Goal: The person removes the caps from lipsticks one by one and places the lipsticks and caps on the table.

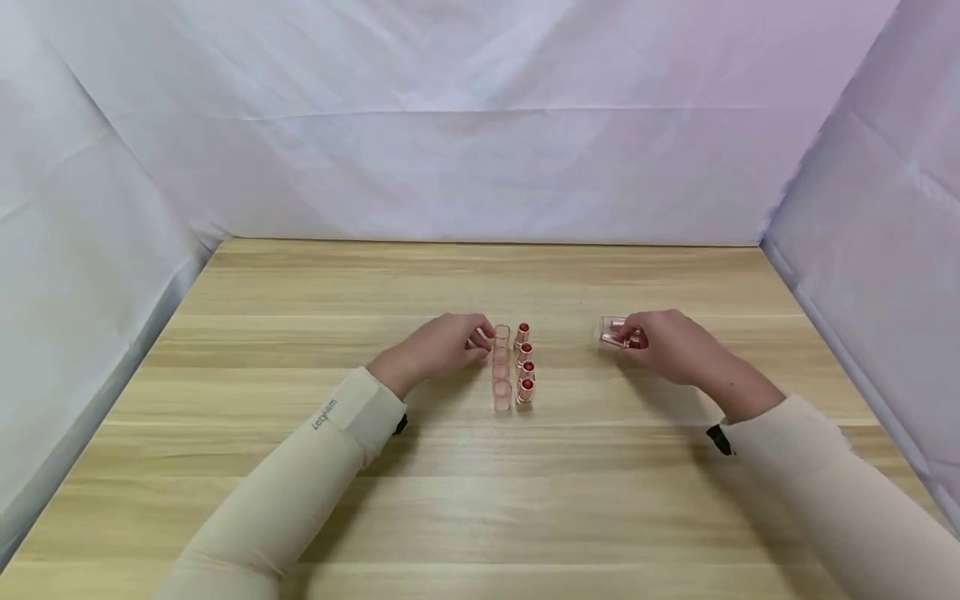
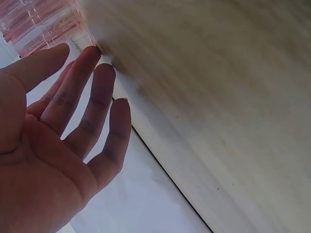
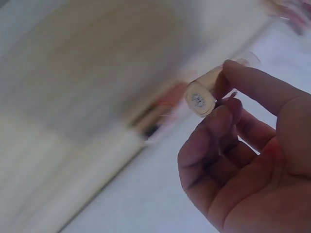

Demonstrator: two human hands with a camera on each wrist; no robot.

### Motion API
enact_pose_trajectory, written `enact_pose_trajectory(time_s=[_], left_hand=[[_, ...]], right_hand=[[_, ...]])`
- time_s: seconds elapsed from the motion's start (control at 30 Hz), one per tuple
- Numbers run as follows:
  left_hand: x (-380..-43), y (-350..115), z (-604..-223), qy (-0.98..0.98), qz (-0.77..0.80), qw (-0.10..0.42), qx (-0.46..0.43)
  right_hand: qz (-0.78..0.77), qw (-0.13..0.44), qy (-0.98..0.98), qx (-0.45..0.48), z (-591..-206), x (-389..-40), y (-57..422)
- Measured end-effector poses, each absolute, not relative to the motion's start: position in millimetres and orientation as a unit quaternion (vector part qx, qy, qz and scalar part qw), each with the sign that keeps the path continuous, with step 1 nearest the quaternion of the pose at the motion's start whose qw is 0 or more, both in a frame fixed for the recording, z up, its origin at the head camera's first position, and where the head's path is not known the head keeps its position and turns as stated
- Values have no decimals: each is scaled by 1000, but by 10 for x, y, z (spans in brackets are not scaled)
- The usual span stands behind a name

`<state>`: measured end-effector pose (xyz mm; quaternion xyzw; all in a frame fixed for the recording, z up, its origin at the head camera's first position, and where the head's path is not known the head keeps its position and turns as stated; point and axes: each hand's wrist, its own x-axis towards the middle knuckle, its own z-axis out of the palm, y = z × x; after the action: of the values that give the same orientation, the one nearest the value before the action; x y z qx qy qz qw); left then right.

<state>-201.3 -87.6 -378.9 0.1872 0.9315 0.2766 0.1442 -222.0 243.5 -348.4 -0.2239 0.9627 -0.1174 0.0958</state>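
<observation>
My right hand point(image 1: 666, 343) pinches a lipstick point(image 3: 200, 98) between thumb and fingers. Its labelled round base faces the right wrist camera. Close to those fingertips, a blurred lipstick point(image 3: 158, 112) lies on the table. My left hand point(image 1: 442, 346) is beside the far end of a row of clear pink lipstick caps point(image 1: 502, 396); its fingers are loosely bent and grip nothing. Whether the fingertips touch the caps I cannot tell. Just right of the caps stands a row of several uncapped lipsticks point(image 1: 527, 389) with red tips.
The wooden table point(image 1: 450, 500) carries everything. White cloth point(image 1: 480, 175) hangs behind it, and more cloth point(image 1: 885, 167) flanks it at the right. Between the standing lipsticks and my right hand there is bare wood.
</observation>
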Motion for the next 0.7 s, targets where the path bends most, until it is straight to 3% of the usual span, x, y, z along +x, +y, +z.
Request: enact_pose_trajectory(time_s=[0.23,0.4,0.57,0.7], left_hand=[[-2013,-912,-3799,927,288,164,174],[-2013,-960,-3795,937,272,146,167],[-1918,-1015,-3718,950,262,99,138],[-1684,-1053,-3482,956,264,6,127]], right_hand=[[-188,29,947,-257,-3131,-1868,2171],[-232,-46,921,-309,-3044,-1603,1939],[-248,-91,899,-350,-3096,-1422,1780],[-274,-91,883,-371,-3130,-1334,1677]])
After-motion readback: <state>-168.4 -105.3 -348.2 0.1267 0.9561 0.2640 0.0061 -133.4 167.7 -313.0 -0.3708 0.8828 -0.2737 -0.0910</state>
